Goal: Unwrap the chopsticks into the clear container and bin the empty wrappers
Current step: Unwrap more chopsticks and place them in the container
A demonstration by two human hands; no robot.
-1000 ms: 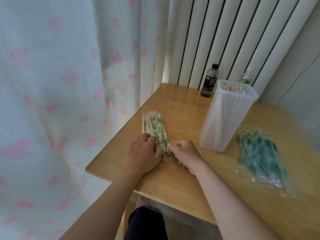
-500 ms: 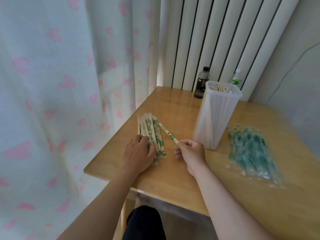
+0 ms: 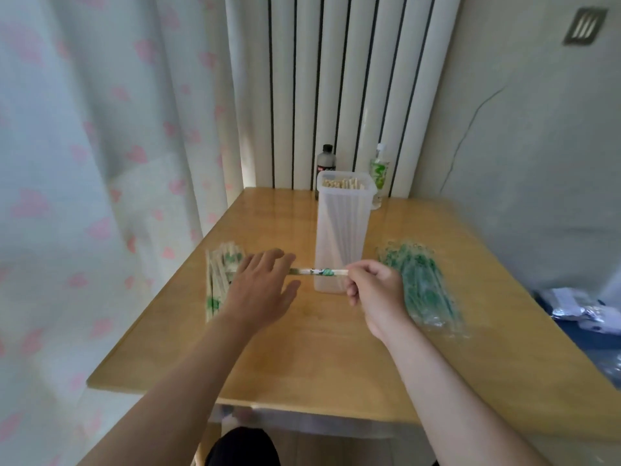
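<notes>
**A:** One pair [image 3: 317, 271] is off the pile [image 3: 218, 280] now. A moment ago both hands were down on that pile, and the right hand [image 3: 374, 290] has lifted this one clear and swung it level in front of the container [image 3: 342, 237].

**B:** And the grip?

**A:** The right hand pinches the pair's right end, fingers curled. The left hand [image 3: 265, 290] has let go of the pile — fingers spread and straight, reaching at the pair's left end. Whether it touches, I can't tell.

**B:** So the unwrap starts here?

**A:** Looks that way — the wrapper is on, green print showing. The container stands mid-counter [image 3: 319, 358] with bare sticks in it. Empty wrappers [image 3: 420, 287] lie to its right, not binned, and no bin is in view.
</notes>
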